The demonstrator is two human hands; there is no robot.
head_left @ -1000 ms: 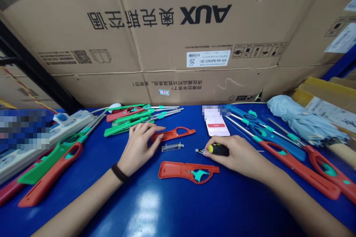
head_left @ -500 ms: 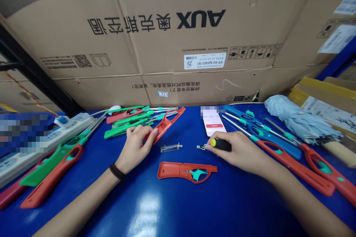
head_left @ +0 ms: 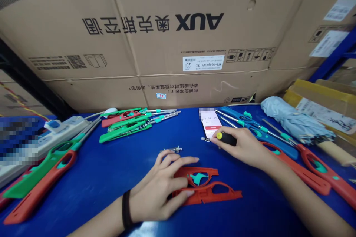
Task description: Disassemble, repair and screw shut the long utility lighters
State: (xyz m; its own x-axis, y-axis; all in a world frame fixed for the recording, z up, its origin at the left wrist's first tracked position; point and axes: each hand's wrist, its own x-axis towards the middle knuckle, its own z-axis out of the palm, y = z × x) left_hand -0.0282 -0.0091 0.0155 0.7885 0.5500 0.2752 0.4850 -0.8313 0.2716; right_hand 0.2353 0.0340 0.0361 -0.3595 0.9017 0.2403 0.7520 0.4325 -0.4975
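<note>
Lying side by side are two orange-red lighter shell halves. The farther shell half (head_left: 211,172) carries a turquoise trigger (head_left: 199,178); the nearer shell half (head_left: 207,195) has its left end between the thumb and index finger of my left hand (head_left: 160,185). The other fingers of that hand are stretched over the farther half. Partly behind them is a small clear fuel tank (head_left: 175,150). My right hand (head_left: 246,147) is closed round a screwdriver (head_left: 228,139) with a black handle and yellow end. At its fingertips is a small igniter piece with a white wire (head_left: 205,139).
A phone (head_left: 210,124) lies beyond my right hand. Green and red lighters (head_left: 126,124) lie at back left, more lighters (head_left: 41,189) beside a power strip (head_left: 59,131). Blue and red lighters (head_left: 280,144) and a folded umbrella (head_left: 294,116) are at right. A large carton (head_left: 155,52) stands behind.
My left hand has come down and nearer, bringing the second shell half from the back to beside the first. My right hand has shifted slightly, still holding the screwdriver and the igniter piece.
</note>
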